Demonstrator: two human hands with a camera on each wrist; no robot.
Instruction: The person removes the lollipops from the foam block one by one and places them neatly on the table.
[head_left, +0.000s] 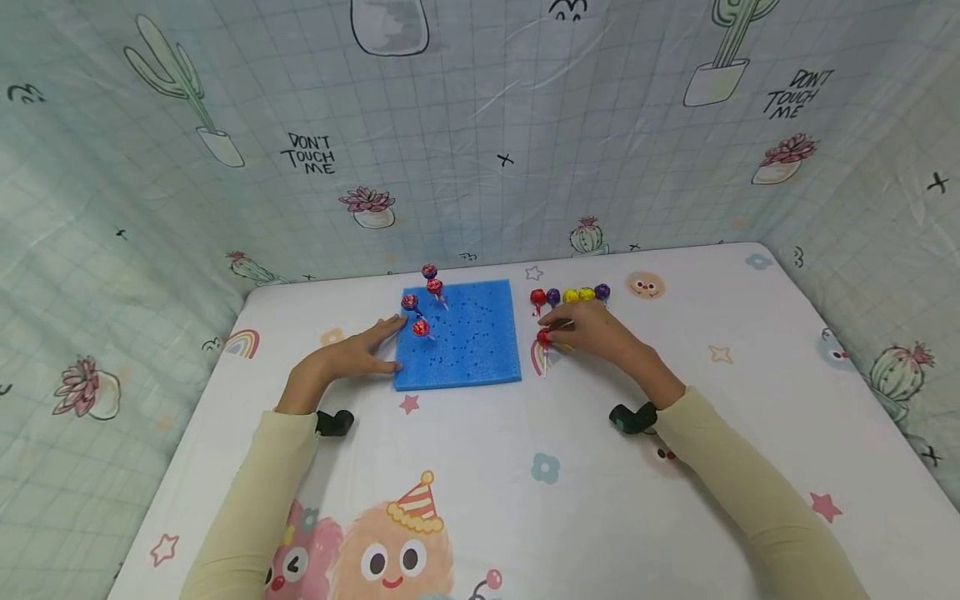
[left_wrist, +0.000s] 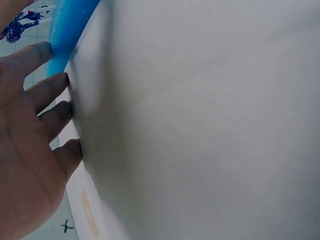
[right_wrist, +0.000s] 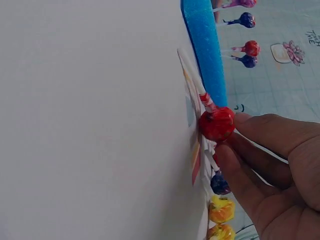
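A blue foam block [head_left: 472,342] lies flat on the table, with several red and dark blue wrapped lollipops [head_left: 421,327] standing in its left part. My left hand [head_left: 356,350] touches the block's left edge with fingers spread; the left wrist view shows those fingers [left_wrist: 54,90] fairly straight beside the blue edge. Right of the block, my right hand [head_left: 588,329] pinches a red lollipop [right_wrist: 217,124] by its wrapped head. Its white stick [right_wrist: 190,70] points back toward the table's front in the head view. Part of the head is hidden behind the fingertips.
Behind my right hand runs a row of lollipops: a red one [head_left: 537,297], purple ones [head_left: 602,291] and yellow ones [head_left: 587,294]. The white table [head_left: 600,500] carries printed cartoons. A patterned cloth [head_left: 450,125] hangs behind and at both sides.
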